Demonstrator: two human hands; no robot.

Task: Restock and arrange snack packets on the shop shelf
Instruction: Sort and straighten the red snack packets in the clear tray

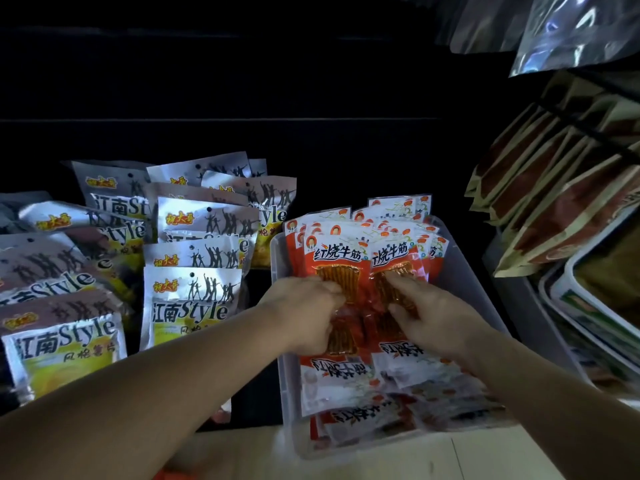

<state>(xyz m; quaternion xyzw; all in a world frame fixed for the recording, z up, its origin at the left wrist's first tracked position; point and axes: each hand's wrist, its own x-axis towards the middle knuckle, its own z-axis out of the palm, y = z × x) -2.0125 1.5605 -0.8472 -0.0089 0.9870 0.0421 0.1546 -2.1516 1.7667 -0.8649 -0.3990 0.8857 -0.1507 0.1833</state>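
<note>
Both hands work inside a clear bin (460, 271) at centre right of the frame, which sits on a dark shelf beside silver packets (192, 306) at the left. The red packets (349, 261) stand in two overlapping rows at the far end of the bin. Their long axis is upright, leaning slightly back, with printed headers toward the top of the frame and faces toward the camera. The flat packets (408, 362) in the near half lie with their long axis running up and down the frame, lettering inverted and headers toward the bottom. The left hand (304, 306) has its fingers curled on the lower part of the front left packet and holds it. The right hand (429, 317) has its fingers laid on the front right packet; in this dim light it cannot be told whether it grips or only presses. Risk noted: nothing but the hands appears to brace the upright rows in front, so releasing them may let the rows slump forward over the flat packets. The glossy film may also slide, which would fan the stack sideways and spoil the facing.
</note>
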